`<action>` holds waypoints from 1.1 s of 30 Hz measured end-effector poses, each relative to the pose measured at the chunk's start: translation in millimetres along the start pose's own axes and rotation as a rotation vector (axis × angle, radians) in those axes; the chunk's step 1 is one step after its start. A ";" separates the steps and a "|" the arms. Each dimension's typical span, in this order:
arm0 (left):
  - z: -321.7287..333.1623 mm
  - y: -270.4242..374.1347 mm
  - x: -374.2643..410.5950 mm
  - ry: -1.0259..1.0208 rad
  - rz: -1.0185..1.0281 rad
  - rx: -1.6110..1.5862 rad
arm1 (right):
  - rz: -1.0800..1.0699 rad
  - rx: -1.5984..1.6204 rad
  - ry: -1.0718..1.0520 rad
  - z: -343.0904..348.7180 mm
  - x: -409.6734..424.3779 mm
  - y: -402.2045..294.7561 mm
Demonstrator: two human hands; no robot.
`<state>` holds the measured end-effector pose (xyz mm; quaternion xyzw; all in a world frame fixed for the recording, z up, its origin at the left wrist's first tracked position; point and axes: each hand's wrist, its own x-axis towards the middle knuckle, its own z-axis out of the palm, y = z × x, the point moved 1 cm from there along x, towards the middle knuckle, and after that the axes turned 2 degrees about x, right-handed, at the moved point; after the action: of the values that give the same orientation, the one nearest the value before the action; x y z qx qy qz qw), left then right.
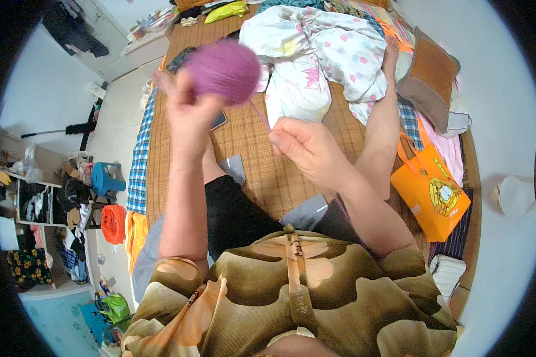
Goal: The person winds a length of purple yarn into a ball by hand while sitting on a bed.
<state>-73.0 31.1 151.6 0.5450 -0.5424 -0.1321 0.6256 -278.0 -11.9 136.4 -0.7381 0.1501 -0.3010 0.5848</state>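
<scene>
A ball of purple yarn, blurred by motion, is held up in my left hand at the upper left of centre. A strand of purple yarn runs from the underside of the ball down to my right hand. The thumb and fingers of that hand are closed on the strand. More of the strand shows beside my right forearm. Below both hands lies a woven brown mat on the bed, between my legs. The left fingers are partly hidden by the ball and the blur.
A white patterned quilt lies bunched ahead on the bed. An orange bag and a brown cushioned object are at the right. Partly behind my left hand is a dark phone-like object. A blue stool stands on the floor at the left.
</scene>
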 end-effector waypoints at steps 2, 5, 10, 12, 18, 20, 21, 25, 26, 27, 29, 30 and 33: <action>17.8 -5.8 -12.9 -0.120 0.140 0.536 | -0.057 -0.009 0.014 -4.6 4.4 0.9; 39.1 -8.2 -50.2 -0.613 0.176 0.364 | -0.115 0.070 0.096 -20.7 14.4 -0.1; 51.9 38.8 -59.7 -0.824 0.222 -0.165 | -0.096 0.232 0.126 -51.2 21.6 -9.4; 39.4 47.8 -48.0 -0.653 0.249 -0.373 | -0.065 0.224 0.144 -50.2 19.7 -6.2; 13.9 21.9 -9.2 0.049 0.050 -0.066 | -0.057 -0.033 0.131 -8.9 12.2 8.5; 19.8 2.5 -17.6 0.013 0.152 0.361 | -0.099 -0.015 0.125 -6.7 10.1 11.3; 28.8 2.3 -25.3 -0.077 0.169 0.483 | -0.106 -0.009 0.130 -7.6 6.2 15.8; 54.2 8.3 -57.4 -0.614 0.218 0.359 | -0.151 0.076 0.150 -35.5 16.9 2.4; 56.6 11.5 -65.2 -0.692 0.214 0.213 | -0.108 0.115 0.175 -38.7 19.6 2.0; 61.5 21.4 -69.3 -0.769 0.212 0.060 | -0.063 0.164 0.168 -42.8 19.6 5.2; 62.0 41.1 -64.0 -0.782 0.181 -0.160 | 0.027 0.261 0.158 -48.7 17.8 15.0; 57.9 47.4 -57.2 -0.693 0.181 -0.241 | 0.034 0.236 0.136 -48.1 18.2 23.4; 48.8 46.0 -41.8 -0.295 0.082 -0.276 | -0.166 0.182 0.299 -21.1 12.8 43.9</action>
<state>-148.5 53.5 158.3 0.4063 -0.6268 -0.2580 0.6128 -275.4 -47.5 100.7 -0.6391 0.1461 -0.4667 0.5936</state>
